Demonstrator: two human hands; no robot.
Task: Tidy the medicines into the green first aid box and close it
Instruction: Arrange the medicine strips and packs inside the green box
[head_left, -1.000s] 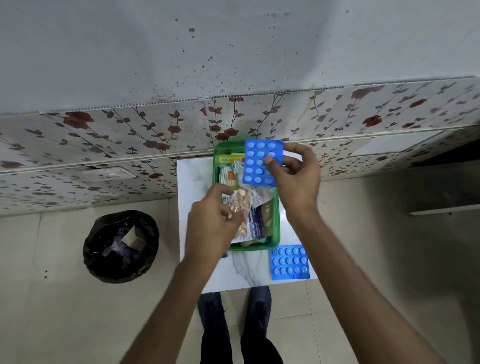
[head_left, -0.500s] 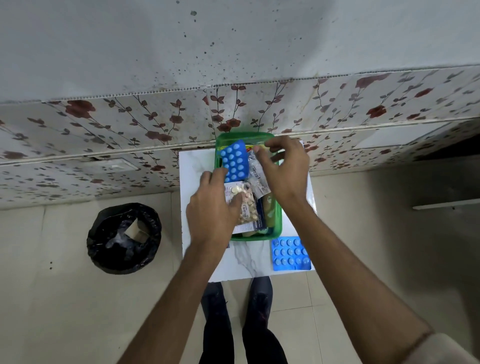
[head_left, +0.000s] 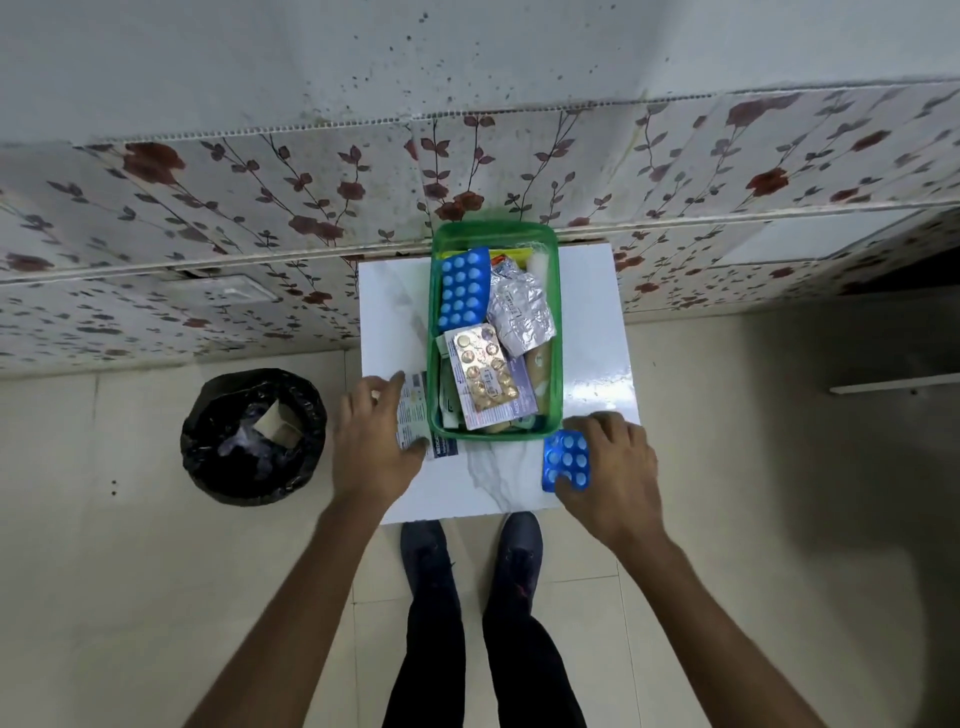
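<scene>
The green first aid box (head_left: 556, 332) stands open on the small white table (head_left: 387, 312), holding a blue blister pack (head_left: 464, 293), a silver foil strip (head_left: 519, 312), a strip of tan tablets (head_left: 483, 376) and other packets. My right hand (head_left: 608, 478) lies over a second blue blister pack (head_left: 566, 460) on the table just right of the box's near corner, fingers curled around it. My left hand (head_left: 371, 441) rests on a white printed medicine packet (head_left: 413, 415) left of the box. No lid is visible.
A black-lined waste bin (head_left: 253, 434) stands on the floor left of the table. A floral-tiled wall (head_left: 260, 208) runs behind the table. My legs and dark shoes (head_left: 470, 551) are at the table's near edge.
My right hand left the first blue pack in the box and came down onto the second blue pack on the table. My left hand left the box for the white packet beside it.
</scene>
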